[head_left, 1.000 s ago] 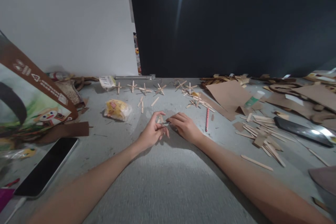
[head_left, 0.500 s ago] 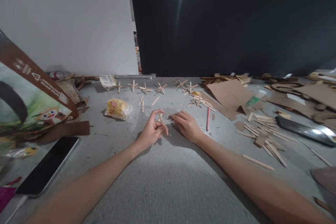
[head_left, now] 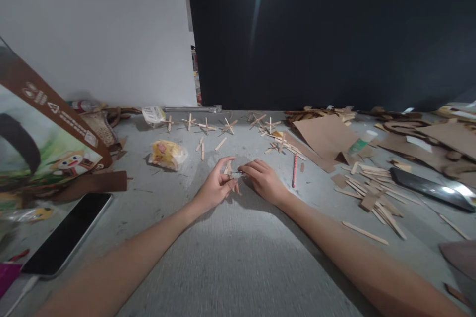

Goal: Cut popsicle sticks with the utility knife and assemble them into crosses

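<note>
At frame centre, your left hand (head_left: 214, 184) pinches a wooden piece (head_left: 228, 168); your right hand (head_left: 265, 182) has its fingertips closed on a thin object (head_left: 236, 173), too small to identify. Crossed sticks (head_left: 229, 127) sit assembled upper centre; loose sticks (head_left: 391, 221) remain right.

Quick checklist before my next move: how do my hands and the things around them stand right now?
1. Left hand holding the small wooden piece: ok.
2. Right hand firmly gripping the thin item at its fingertips: cannot tell, too small.
3. Yellow packet apart from the left hand: ok.
4. Red-and-white stick apart from the right hand: ok.
5. Loose sticks neatly stacked: not ok, strewn at right.
</note>
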Motion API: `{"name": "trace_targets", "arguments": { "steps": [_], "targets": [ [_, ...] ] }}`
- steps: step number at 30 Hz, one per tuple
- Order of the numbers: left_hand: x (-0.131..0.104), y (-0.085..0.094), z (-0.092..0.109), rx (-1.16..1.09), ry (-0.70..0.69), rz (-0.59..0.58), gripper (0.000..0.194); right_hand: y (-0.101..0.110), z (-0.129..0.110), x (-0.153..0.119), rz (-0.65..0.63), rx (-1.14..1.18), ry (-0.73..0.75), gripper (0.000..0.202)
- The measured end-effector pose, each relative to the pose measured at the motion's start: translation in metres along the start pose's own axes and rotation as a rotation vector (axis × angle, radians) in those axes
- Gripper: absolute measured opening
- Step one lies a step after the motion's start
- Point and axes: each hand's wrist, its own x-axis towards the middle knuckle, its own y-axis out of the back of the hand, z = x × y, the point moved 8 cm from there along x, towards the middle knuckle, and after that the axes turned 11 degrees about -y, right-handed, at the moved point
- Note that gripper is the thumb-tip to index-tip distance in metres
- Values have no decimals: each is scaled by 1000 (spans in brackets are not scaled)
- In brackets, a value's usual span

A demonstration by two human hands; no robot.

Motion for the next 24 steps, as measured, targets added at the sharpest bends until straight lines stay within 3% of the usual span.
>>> {"name": "trace_targets", "arguments": {
  "steps": [24],
  "targets": [
    [-1,0,0,89,10,-3,79,-2,-4,0,-45,-40,41,31]
  ]
}}
